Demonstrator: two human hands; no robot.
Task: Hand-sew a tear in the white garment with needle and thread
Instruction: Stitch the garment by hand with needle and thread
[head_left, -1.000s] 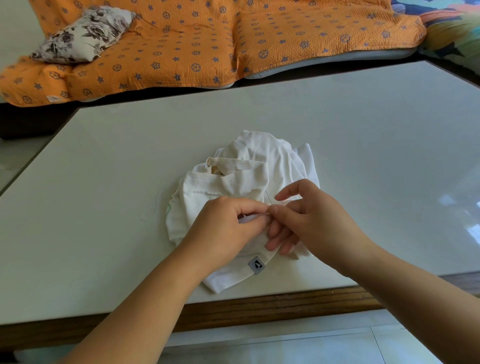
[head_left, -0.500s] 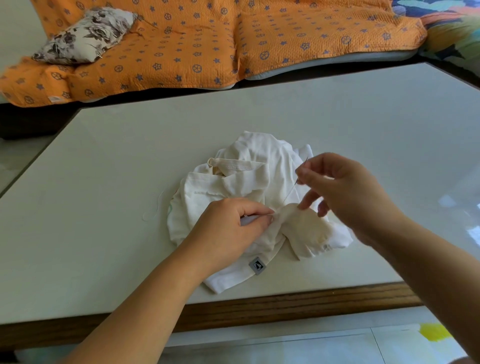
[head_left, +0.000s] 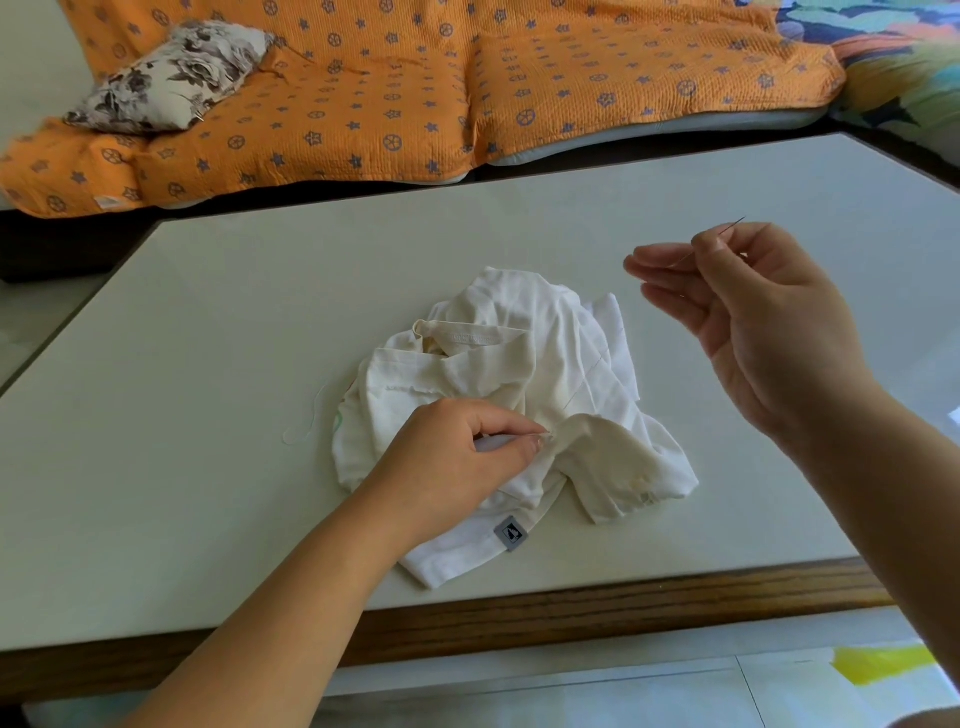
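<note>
Stitching mid-seam at the table (head_left: 208, 312), white garment (head_left: 519, 332) bunched near its front edge. Pinching fabric with left hand (head_left: 447, 457); with raised right hand (head_left: 753, 312), pinching needle (head_left: 732, 226), other fingers loose. Seemingly drawing thread (head_left: 587, 378) taut; next needing re-entry beside the pinch.

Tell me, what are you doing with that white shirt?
A person is sewing a white garment that lies crumpled on the table. The left hand pinches the cloth at the spot being stitched. The right hand is raised off to the right, pinching a needle, and a thin thread runs from the cloth up toward it.
</note>
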